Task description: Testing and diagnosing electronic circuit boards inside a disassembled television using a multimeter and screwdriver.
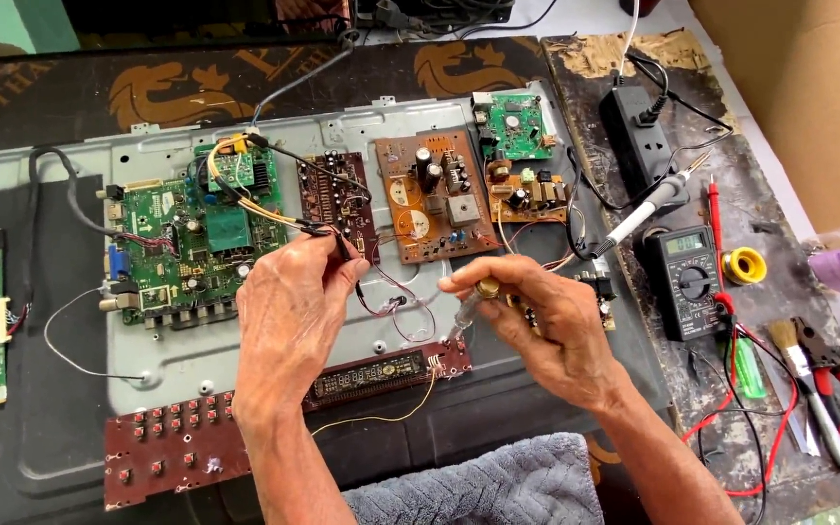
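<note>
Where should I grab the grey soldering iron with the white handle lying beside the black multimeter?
Grip the white handle of the soldering iron at its middle, coming from above. It lies slanted between the black power strip and the black multimeter, metal tip up toward the right and cord end down to the left, so the handle is the safest bare stretch, probably.

A meter screen and a display strip are seen on the bench.
The multimeter [689, 280], dark and upright at right, is topped by a small grey rectangular screen [683, 243]; a long dark display window [367, 373] is set in the brown board near the bottom centre.
</note>
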